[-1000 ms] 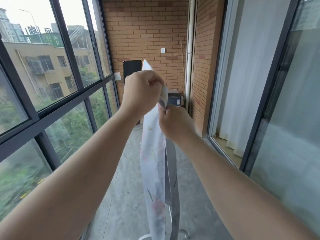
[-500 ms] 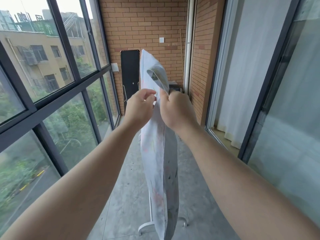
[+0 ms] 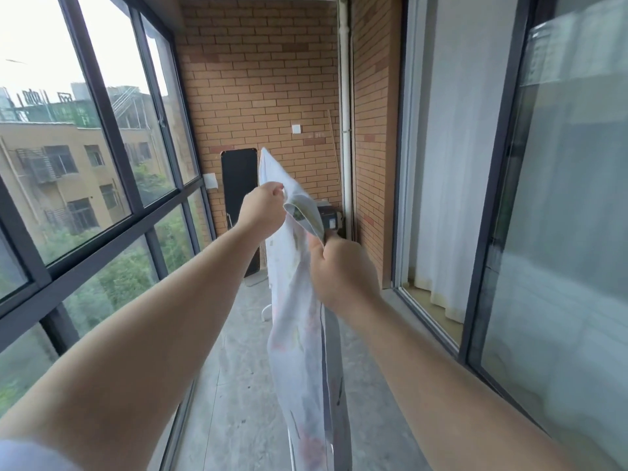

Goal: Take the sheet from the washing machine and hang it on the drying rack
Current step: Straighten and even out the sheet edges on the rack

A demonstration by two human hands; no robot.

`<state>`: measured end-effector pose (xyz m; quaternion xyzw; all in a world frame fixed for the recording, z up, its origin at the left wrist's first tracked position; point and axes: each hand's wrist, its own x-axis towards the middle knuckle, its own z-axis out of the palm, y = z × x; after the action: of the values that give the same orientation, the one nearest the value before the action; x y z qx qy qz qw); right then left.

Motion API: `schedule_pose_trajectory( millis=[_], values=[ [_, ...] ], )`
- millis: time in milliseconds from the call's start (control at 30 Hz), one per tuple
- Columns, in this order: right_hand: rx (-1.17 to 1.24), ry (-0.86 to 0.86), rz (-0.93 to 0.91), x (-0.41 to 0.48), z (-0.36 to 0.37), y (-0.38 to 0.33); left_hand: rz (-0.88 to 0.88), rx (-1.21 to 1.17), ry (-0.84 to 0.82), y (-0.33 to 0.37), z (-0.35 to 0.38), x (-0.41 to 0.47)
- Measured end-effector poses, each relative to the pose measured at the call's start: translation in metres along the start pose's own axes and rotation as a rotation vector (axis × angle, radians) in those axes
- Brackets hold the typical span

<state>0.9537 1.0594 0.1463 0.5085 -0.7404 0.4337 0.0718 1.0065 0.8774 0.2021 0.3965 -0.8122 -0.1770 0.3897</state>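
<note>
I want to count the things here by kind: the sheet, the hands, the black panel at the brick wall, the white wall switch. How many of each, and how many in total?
sheet: 1
hands: 2, left hand and right hand, both holding the sheet
black panel: 1
wall switch: 1
Total: 5
</note>
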Motion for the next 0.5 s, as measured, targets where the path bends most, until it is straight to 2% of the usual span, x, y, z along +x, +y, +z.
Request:
schedule_pose_trajectory(
  millis=[167, 300, 500],
  values=[
    [-0.047, 0.036, -0.044, -0.001, -0.005, 0.002, -0.135, -0.012, -0.04, 0.028, -0.004, 0.047],
    [-0.114, 0.058, -0.064, 0.006, -0.01, 0.009, -0.347, -0.083, -0.05, 0.03, 0.003, 0.072],
    [-0.165, 0.074, -0.089, 0.02, -0.024, 0.01, -0.348, 0.08, -0.047, 0.049, 0.007, 0.081]
  ],
)
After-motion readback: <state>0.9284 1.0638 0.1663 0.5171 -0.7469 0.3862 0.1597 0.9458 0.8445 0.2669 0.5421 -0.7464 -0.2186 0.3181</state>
